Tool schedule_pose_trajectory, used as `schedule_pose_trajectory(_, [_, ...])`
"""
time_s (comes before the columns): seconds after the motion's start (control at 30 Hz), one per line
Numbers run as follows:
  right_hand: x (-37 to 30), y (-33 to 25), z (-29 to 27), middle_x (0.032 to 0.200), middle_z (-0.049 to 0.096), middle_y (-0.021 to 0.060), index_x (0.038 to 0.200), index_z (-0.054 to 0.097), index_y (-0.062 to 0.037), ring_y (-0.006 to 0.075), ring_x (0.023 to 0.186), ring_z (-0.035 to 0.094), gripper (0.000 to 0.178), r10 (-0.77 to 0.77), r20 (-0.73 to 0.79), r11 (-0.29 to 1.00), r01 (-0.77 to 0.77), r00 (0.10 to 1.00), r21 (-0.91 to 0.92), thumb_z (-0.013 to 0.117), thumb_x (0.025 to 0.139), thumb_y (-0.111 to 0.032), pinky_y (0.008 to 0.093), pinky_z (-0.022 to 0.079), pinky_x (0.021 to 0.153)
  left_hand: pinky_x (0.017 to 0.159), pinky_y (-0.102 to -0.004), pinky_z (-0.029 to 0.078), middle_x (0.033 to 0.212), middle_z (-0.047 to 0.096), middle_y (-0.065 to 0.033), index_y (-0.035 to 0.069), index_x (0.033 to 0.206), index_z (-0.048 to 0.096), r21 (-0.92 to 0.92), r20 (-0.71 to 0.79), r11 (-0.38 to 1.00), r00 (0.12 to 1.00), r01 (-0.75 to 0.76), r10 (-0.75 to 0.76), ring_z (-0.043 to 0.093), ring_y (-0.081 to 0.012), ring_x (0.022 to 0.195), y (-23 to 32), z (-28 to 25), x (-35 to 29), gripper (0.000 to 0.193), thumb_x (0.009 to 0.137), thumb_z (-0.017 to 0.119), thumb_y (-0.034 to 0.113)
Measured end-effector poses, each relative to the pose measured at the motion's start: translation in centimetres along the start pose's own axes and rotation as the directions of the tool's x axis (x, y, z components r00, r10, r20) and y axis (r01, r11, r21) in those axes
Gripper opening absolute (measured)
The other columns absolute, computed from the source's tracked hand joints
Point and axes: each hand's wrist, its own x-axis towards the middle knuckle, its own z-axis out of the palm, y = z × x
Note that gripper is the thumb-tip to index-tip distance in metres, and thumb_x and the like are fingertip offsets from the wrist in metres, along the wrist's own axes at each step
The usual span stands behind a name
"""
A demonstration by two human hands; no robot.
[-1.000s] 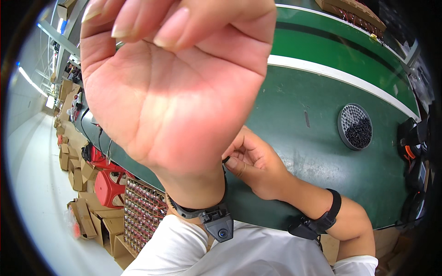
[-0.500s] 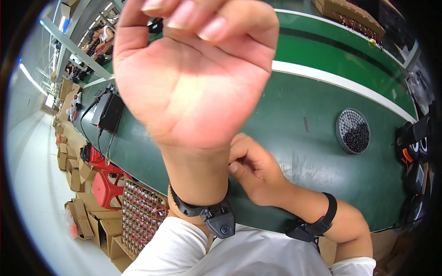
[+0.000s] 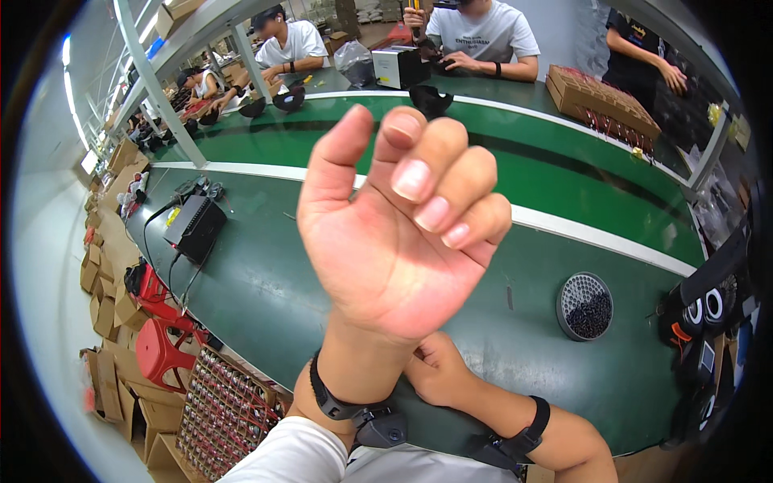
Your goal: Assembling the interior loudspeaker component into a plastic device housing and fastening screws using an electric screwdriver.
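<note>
Nearest the lens, the left hand (image 3: 390,249) is raised, palm toward the wearer. It seems best to hold this forearm steady and the wrist relaxed, so that the black wrist strap (image 3: 326,400) and small wrist camera (image 3: 388,430) below the palm lie flat and untwisted. The fingers curl loosely, the thumb well apart from them, around a bare palm. Close by that wrist, the right hand (image 3: 437,374) bends inward; its fingertips are hidden behind the left forearm, so I cannot tell how narrow its grip is or whether it touches the strap. Light, untugging fingers would probably suit that spot. A second strap (image 3: 535,423) circles the right forearm. Beyond, well apart from both hands, a round grey tray (image 3: 585,290) of small black parts (image 3: 592,316) and a black box (image 3: 197,227) stand on the dark green tabletop (image 3: 515,346). Farther off run a green conveyor belt (image 3: 564,193) and, across it, a grey-shirted co-worker (image 3: 487,48).
</note>
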Motion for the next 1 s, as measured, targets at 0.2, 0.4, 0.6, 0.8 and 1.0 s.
schedule_pose_trajectory(0.2, [0.6, 0.9, -0.6, 0.120, 0.056, 0.0054, 0.122, 0.057, 0.0002, 0.0131, 0.103, 0.055, 0.026, 0.106, -0.062, 0.994, -0.106, 0.992, -0.001, 0.050, 0.097, 0.001, 0.0273, 0.046, 0.087, 0.059, -0.0293, 0.037, 0.071, 0.047, -0.0009, 0.007, 0.092, 0.059, -0.040, -0.043, 0.999, 0.998, 0.034, -0.036, 0.042, -0.0142, 0.063, -1.4, -0.3, -0.1, 0.034, 0.100, 0.039, 0.032])
schedule_pose_trajectory(0.4, [0.7, 3.8, -4.0, 0.111, 0.060, 0.0031, 0.118, 0.058, -0.0044, 0.0111, 0.101, 0.056, 0.023, 0.284, 0.165, 0.860, -0.327, 0.945, 0.393, 0.058, 0.095, -0.007, 0.0263, 0.046, 0.086, 0.050, -0.0298, 0.037, 0.065, 0.050, -0.0045, 0.005, 0.085, 0.058, -0.174, -0.217, 0.956, 0.938, 0.235, -0.270, 0.047, -0.0177, 0.057, -7.7, 0.9, -0.9, 0.042, 0.100, 0.040, 0.040])
schedule_pose_trajectory(0.6, [1.6, 0.1, -2.7, 0.107, 0.062, 0.0049, 0.099, 0.061, -0.0037, 0.0121, 0.100, 0.058, 0.007, 0.048, 0.302, 0.958, -0.130, 0.952, 0.256, 0.056, 0.095, 0.000, 0.0267, 0.046, 0.089, 0.050, -0.0263, 0.038, 0.068, 0.054, -0.0075, 0.002, 0.086, 0.058, -0.270, -0.207, 0.850, 0.835, 0.452, -0.509, 0.049, -0.0148, 0.056, -11.5, 0.9, -3.0, 0.044, 0.100, 0.038, 0.038])
schedule_pose_trajectory(0.8, [1.3, -2.4, -3.7, 0.105, 0.065, 0.0162, 0.093, 0.069, -0.0020, 0.0208, 0.095, 0.063, 0.008, 0.045, 0.354, 0.985, -0.101, 0.934, 0.141, 0.061, 0.093, -0.002, 0.0310, 0.051, 0.082, 0.033, -0.0220, 0.036, 0.048, 0.051, -0.0060, 0.005, 0.063, 0.053, -0.255, -0.193, 0.815, 0.799, 0.520, -0.570, 0.046, -0.0110, 0.036, -16.2, 3.3, -4.0, 0.054, 0.094, 0.040, 0.047])
schedule_pose_trajectory(1.0, [1.1, -2.7, -3.2, 0.101, 0.068, 0.0168, 0.094, 0.067, 0.0009, 0.0238, 0.098, 0.066, 0.015, 0.085, 0.377, 0.950, -0.190, 0.922, 0.249, 0.061, 0.086, 0.011, 0.0337, 0.054, 0.085, 0.031, -0.0248, 0.036, 0.047, 0.051, -0.0101, 0.001, 0.060, 0.051, -0.158, -0.069, 0.865, 0.868, 0.477, -0.492, 0.044, -0.0132, 0.032, -17.0, 3.0, -4.3, 0.052, 0.091, 0.038, 0.040])
